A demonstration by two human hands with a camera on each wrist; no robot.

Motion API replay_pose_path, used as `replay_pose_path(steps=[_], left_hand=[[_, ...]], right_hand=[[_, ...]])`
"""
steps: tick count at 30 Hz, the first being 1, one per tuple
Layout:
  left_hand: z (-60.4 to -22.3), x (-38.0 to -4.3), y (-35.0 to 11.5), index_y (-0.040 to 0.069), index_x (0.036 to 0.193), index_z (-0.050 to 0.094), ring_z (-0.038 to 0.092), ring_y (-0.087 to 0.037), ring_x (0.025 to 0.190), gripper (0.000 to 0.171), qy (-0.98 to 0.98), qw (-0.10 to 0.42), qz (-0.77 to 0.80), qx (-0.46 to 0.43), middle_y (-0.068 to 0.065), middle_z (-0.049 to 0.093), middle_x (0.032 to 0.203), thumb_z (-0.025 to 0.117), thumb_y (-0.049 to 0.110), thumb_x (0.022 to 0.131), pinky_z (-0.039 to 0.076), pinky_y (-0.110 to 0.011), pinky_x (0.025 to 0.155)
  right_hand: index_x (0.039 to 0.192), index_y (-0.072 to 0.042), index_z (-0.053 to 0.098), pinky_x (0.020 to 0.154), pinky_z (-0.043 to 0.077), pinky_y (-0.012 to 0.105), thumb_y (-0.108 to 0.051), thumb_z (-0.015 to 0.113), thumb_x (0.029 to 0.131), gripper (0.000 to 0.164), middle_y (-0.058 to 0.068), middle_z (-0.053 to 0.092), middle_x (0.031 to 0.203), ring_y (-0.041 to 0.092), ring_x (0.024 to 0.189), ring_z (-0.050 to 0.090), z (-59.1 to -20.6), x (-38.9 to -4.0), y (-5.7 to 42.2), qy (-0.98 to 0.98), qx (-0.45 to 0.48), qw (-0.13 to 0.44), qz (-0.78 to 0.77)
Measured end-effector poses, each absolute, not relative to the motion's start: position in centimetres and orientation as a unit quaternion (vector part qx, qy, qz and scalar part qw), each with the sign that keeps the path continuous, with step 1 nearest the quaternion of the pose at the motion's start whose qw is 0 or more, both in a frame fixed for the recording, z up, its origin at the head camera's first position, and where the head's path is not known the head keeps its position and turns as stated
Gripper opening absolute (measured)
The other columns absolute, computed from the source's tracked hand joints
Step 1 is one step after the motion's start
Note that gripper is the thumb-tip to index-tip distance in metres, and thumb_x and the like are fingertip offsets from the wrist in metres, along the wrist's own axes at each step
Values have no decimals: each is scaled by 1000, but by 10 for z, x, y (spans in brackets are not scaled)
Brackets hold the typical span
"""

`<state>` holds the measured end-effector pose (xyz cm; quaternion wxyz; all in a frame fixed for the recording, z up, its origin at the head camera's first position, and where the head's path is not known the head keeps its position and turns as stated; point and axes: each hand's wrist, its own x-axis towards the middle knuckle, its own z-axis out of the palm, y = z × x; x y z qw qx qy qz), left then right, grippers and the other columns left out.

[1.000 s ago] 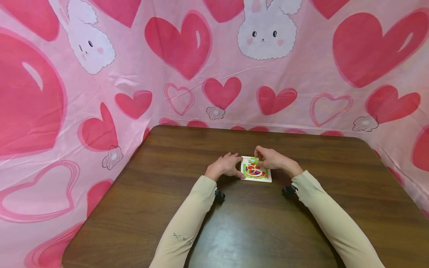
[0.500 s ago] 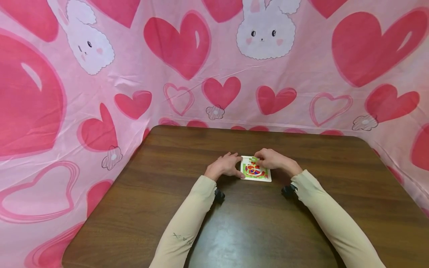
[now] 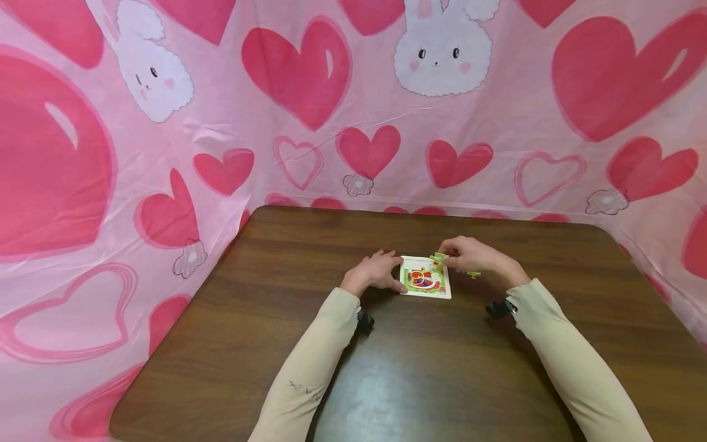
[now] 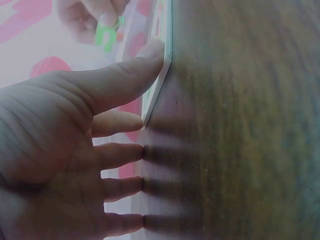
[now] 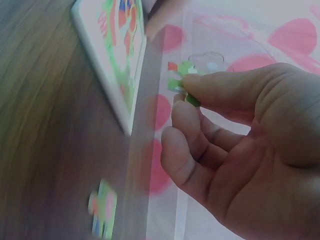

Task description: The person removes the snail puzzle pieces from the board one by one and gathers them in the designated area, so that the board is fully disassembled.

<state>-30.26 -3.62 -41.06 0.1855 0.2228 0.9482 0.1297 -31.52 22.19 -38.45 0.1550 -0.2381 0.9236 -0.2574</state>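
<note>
At the near left corner of a flat, square, white-rimmed puzzle board (image 3: 411,264) with a red, green and blue picture, the head view shows the left hand (image 3: 377,272), its fingers extended and the thumb on the rim. The board lies on a brown wood-grain table (image 3: 309,245). By the board's far right corner, the right hand (image 3: 469,256) pinches a small green jigsaw piece with a red patch (image 3: 439,258). To the board's right lies a second small, green-and-yellow jigsaw piece (image 3: 474,275). Behind the board hangs a pink cloth printed with hearts (image 3: 353,104).

In the left wrist view, the left hand's fingers are straight and spread beside the board, gripping nothing else.

In the right wrist view, thumb and curled fingers close on the green piece, clear of the board's rim.
</note>
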Motion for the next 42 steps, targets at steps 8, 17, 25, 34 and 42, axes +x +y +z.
replay_pose_path(steps=[8, 17, 25, 34, 42], left_hand=[[-410, -303, -37, 22, 151, 40, 17, -32, 152, 80, 949, 185, 130, 219, -5, 27, 163, 73, 51, 83, 18, -56, 121], [-408, -303, -36, 23, 151, 39, 16, -31, 153, 80, 950, 187, 125, 216, -4, 25, 164, 72, 51, 84, 18, -55, 121], [-410, -303, -36, 23, 151, 40, 17, -31, 152, 79, 949, 186, 123, 221, -4, 26, 163, 72, 52, 84, 18, -54, 122], [-412, -301, -37, 23, 151, 40, 17, -31, 153, 79, 949, 190, 130, 217, -4, 26, 163, 72, 52, 84, 18, -53, 122], [-411, -302, -37, 22, 151, 41, 18, -31, 152, 79, 949, 187, 129, 219, -4, 27, 163, 72, 51, 84, 18, -54, 122]], right_hand=[[106, -6, 67, 58, 51, 34, -14, 61, 96, 14, 14, 62, 79, 21, 61, 55, -384, -308, 256, 916, -226, 164, -288], [98, -7, 67, 59, 50, 28, -19, 64, 95, 12, 12, 66, 85, 17, 66, 56, -379, -300, 284, 924, -204, 146, -289], [96, -4, 64, 57, 51, 29, -18, 65, 94, 14, 8, 60, 79, 15, 62, 54, -384, -303, 301, 920, -203, 148, -301], [96, 0, 62, 56, 49, 30, -14, 63, 95, 14, 10, 56, 78, 15, 60, 51, -388, -302, 316, 911, -176, 196, -318], [91, 1, 61, 52, 47, 27, -9, 62, 95, 11, 3, 53, 73, 13, 58, 52, -391, -307, 326, 913, -173, 226, -293]])
